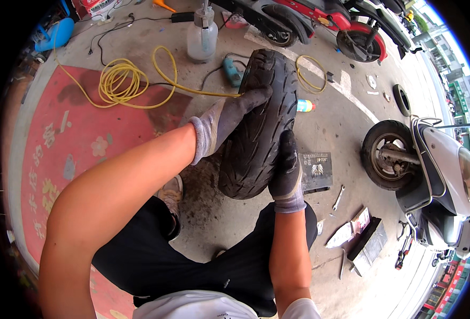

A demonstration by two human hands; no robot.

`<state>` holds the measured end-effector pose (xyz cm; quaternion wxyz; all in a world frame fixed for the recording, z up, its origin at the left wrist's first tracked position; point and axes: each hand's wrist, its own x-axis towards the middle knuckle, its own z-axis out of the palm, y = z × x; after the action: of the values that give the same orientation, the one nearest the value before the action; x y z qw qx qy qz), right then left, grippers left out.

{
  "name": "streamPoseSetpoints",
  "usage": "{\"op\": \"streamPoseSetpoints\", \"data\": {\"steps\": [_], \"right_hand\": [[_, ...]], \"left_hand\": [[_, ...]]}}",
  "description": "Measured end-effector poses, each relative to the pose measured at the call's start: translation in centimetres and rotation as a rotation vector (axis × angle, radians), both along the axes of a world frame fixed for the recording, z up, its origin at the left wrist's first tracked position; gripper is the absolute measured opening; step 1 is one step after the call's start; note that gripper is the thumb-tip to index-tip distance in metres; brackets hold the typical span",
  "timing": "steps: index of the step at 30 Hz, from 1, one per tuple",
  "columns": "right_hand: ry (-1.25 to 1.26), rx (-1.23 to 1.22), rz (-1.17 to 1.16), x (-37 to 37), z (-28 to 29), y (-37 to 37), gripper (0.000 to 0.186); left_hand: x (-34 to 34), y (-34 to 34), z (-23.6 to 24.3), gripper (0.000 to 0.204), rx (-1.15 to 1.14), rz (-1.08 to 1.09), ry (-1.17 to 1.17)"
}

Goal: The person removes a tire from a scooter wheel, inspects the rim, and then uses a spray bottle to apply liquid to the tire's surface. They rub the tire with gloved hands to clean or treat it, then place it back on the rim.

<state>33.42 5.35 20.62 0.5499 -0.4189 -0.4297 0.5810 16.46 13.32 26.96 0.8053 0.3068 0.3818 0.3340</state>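
Note:
Between my gloved hands a black scooter tyre [264,114] stands tilted, its grooved tread turned up toward me. My left hand [240,109], in a grey work glove, grips its left side, with the thumb over the tread. On the lower right side my right hand [287,170] holds it too, thumb up along the tread. The fingers of both hands are partly hidden behind the tyre. A yellow air hose [192,91] runs up to the tyre by my left hand. Just beyond lies a teal power tool [232,73].
A translucent spray bottle [202,40] stands beyond the tyre. Coiled hose [122,83] lies on a red mat [81,154] at left. To the right are a black box [316,171], a wrench [339,197] and a tipped scooter [442,175]. A red scooter [320,18] stands behind.

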Motion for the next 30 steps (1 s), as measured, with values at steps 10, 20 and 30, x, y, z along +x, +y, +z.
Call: {"op": "streamPoseSetpoints", "data": {"steps": [10,20,30], "right_hand": [[-0.676,0.439,-0.051,2.0,0.2,0.8,0.061],[-0.923,0.603,-0.115,3.2,-2.2,0.4,0.067],[-0.997,0.640,-0.168,2.7,-1.4,0.5,0.066]], "left_hand": [[0.3,0.8,0.7,0.047,-0.113,-0.017,-0.091],[-0.1,0.8,0.5,0.044,-0.080,-0.040,-0.087],[-1.2,0.2,1.4,0.048,0.107,-0.167,-0.076]]}}
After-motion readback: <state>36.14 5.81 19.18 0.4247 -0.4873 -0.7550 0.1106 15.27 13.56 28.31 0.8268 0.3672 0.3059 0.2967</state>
